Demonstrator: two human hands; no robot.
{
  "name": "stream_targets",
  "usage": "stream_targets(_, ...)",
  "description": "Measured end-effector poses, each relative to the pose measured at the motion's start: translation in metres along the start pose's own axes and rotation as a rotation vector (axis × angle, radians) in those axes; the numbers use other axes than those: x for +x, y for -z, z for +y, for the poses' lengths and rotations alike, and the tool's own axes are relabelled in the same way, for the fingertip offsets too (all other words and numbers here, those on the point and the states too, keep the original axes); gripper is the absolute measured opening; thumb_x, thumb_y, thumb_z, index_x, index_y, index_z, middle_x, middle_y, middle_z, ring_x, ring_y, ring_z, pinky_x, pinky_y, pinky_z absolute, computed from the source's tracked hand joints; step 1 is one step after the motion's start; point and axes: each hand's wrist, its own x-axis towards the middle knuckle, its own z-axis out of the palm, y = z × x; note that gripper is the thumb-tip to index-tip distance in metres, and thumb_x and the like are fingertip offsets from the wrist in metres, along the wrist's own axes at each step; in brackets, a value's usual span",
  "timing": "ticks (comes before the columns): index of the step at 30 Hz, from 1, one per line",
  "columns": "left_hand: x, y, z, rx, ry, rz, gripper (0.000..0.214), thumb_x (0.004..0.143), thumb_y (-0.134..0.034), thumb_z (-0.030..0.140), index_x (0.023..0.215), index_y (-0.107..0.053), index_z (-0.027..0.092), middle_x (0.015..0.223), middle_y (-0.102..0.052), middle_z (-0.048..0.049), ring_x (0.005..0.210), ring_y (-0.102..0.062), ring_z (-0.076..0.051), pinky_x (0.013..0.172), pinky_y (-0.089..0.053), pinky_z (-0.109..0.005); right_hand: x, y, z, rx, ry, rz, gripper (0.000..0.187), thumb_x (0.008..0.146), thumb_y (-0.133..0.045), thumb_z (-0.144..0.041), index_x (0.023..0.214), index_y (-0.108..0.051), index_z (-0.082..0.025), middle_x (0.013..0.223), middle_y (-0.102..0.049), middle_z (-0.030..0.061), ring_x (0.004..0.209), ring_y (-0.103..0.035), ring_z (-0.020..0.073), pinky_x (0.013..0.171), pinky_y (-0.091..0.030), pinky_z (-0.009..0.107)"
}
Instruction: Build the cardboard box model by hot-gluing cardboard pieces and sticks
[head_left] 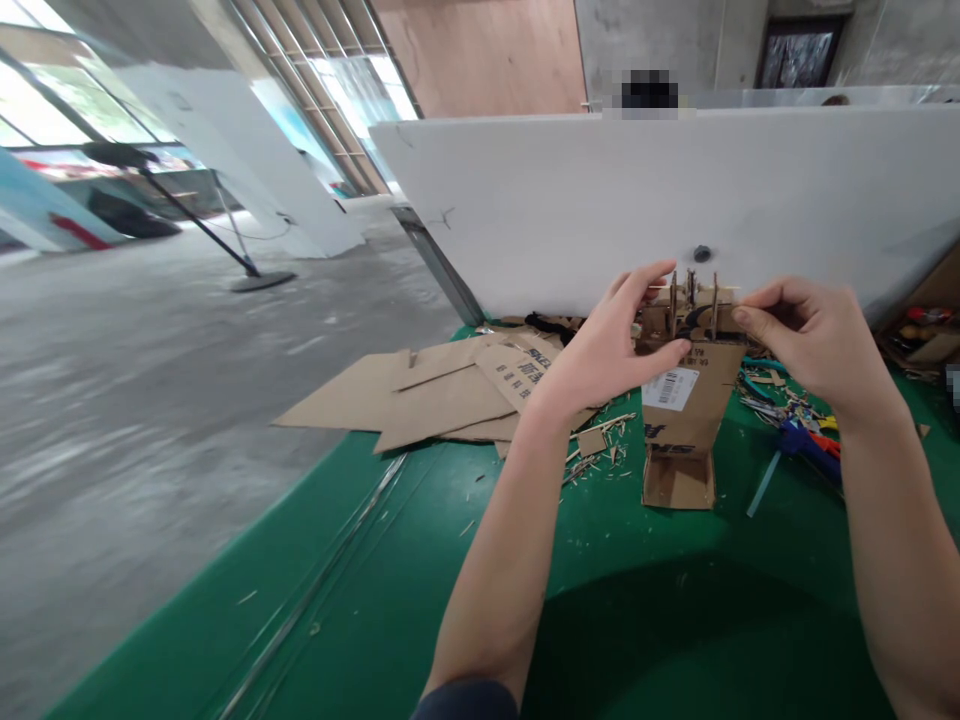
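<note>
Box (709, 395) of brown cardboard stands right on the green counter (420, 560), with a white label (670, 389), dark print, an open foot (679, 487) on the near side and thin uprights (715, 305) on top. Left hand (611, 345) spreads wide around its top left; right hand (802, 325) pinches narrow at top right, its hold unclear.

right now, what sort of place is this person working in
Probably a makeshift craft workspace in an unfinished building: the bare grey floor, the green table with cut cardboard sheets, and what looks like a glue gun suggest it.
</note>
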Motion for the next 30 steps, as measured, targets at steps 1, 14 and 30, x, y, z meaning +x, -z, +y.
stream_targets(1, 0.000, 0.000, 0.000, -0.001, -0.002, 0.004, 0.067, 0.087, -0.063, 0.035, 0.147, -0.035, 0.027, 0.143, -0.049, -0.0115, 0.130, -0.050, -0.031, 0.112, -0.043, -0.047, 0.000, 0.000, 0.001, 0.006, 0.001, 0.001, 0.018, 0.085, -0.070, -0.041, 0.080, -0.072, -0.023, 0.080, -0.073, 0.0035, 0.070, -0.066, 0.0203, 0.061, -0.054, 0.035)
stream_targets(14, 0.000, 0.001, 0.002, -0.024, -0.008, 0.012, 0.066, 0.085, -0.064, 0.035, 0.145, -0.038, 0.027, 0.142, -0.050, -0.0118, 0.129, -0.052, -0.031, 0.112, -0.044, -0.049, 0.000, -0.005, -0.001, 0.039, 0.006, 0.023, 0.015, 0.085, -0.071, -0.038, 0.078, -0.070, -0.024, 0.079, -0.073, 0.0026, 0.073, -0.068, 0.0208, 0.064, -0.058, 0.035)
stream_targets(30, 0.001, 0.004, -0.006, 0.036, -0.016, -0.005, 0.066, 0.087, -0.065, 0.044, 0.145, -0.037, 0.032, 0.153, -0.042, -0.0081, 0.141, -0.042, -0.032, 0.117, -0.039, -0.050, 0.000, 0.001, -0.004, -0.018, -0.020, -0.018, 0.014, 0.085, -0.070, -0.036, 0.081, -0.071, -0.023, 0.078, -0.073, 0.0027, 0.068, -0.067, 0.0193, 0.059, -0.055, 0.032)
